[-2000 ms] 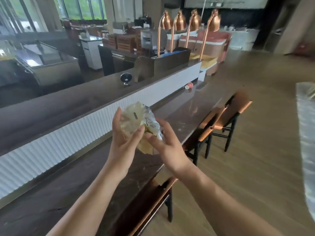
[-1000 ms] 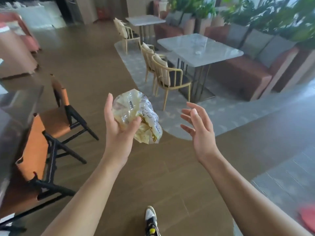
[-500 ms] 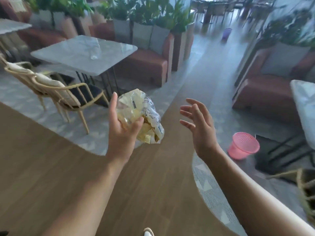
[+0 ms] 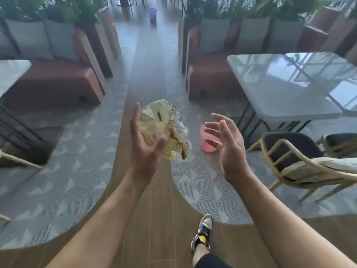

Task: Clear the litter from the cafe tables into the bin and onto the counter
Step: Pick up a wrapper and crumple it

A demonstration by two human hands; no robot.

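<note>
In left hand (image 4: 144,146): crumpled wrapper (image 4: 166,128)

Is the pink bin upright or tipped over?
Upright: the pink bin stands on its base, open rim upward, partly hidden behind the right hand.

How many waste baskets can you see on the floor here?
2. A pink basket stands just ahead, partly behind the right hand; a purple basket stands far off down the aisle. More may be hidden behind furniture.
</note>
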